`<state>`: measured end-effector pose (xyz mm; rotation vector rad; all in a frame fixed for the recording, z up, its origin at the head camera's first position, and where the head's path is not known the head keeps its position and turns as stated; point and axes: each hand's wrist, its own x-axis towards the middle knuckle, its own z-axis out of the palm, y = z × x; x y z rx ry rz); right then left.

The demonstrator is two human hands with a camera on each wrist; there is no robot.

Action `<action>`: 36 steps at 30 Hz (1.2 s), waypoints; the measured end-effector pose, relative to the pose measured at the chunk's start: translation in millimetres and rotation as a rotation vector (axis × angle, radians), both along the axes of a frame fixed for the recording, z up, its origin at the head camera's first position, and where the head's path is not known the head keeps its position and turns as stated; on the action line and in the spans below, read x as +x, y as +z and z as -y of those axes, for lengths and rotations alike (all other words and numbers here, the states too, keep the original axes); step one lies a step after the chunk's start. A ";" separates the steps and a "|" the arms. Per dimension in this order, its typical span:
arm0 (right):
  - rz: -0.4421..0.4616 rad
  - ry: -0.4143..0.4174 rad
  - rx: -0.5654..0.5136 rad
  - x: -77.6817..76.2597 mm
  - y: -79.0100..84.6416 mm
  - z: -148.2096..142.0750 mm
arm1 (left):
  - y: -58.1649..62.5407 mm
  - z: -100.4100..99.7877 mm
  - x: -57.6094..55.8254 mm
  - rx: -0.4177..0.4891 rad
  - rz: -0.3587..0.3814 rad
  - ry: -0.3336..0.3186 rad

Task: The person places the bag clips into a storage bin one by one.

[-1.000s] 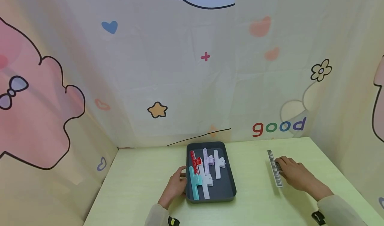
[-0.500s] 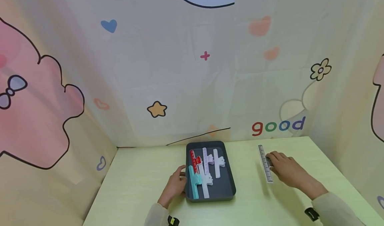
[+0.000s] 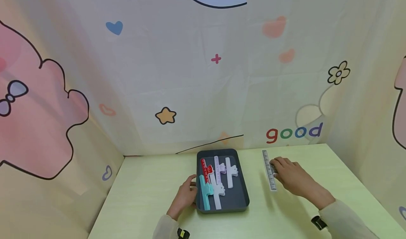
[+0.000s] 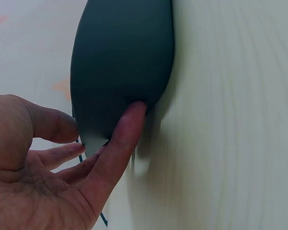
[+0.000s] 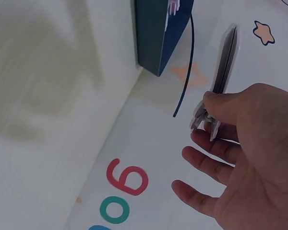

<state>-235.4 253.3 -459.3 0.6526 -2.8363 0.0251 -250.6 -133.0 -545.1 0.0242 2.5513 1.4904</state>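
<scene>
In the head view, my right hand (image 3: pixel 291 175) pinches a long grey clip (image 3: pixel 269 171) with a pale border and ruler-like markings, above the table and right of the tray. The right wrist view shows the thumb and index finger gripping the clip's handle (image 5: pixel 201 115), while the other fingers (image 5: pixel 194 194) spread loosely. My left hand (image 3: pixel 185 195) touches the left side of a dark grey tray (image 3: pixel 239 200). In the left wrist view, one finger (image 4: pixel 129 129) rests against the tray's wall (image 4: pixel 122 52) and the thumb lies near its rim.
Inside the tray lie a red clip (image 3: pixel 204 168), a teal clip (image 3: pixel 206 193), a lilac clip (image 3: pixel 217 168) and two white clips, one (image 3: pixel 229 173) apart on the right. A printed curtain (image 3: pixel 190 73) hangs behind the pale table (image 3: pixel 142 182).
My right hand has moved left with the grey clip, closer to the tray. My left hand and the clips in the tray have stayed in place.
</scene>
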 end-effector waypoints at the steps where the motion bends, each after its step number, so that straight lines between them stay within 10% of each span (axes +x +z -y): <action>1: 0.003 -0.001 -0.003 0.0 0.5 1.9 | -0.1 -0.2 0.1 0.001 -0.001 0.001; 36: 0.005 0.042 0.022 -9.1 -1.1 78.1 | -2.1 1.2 -1.3 0.016 0.006 -0.007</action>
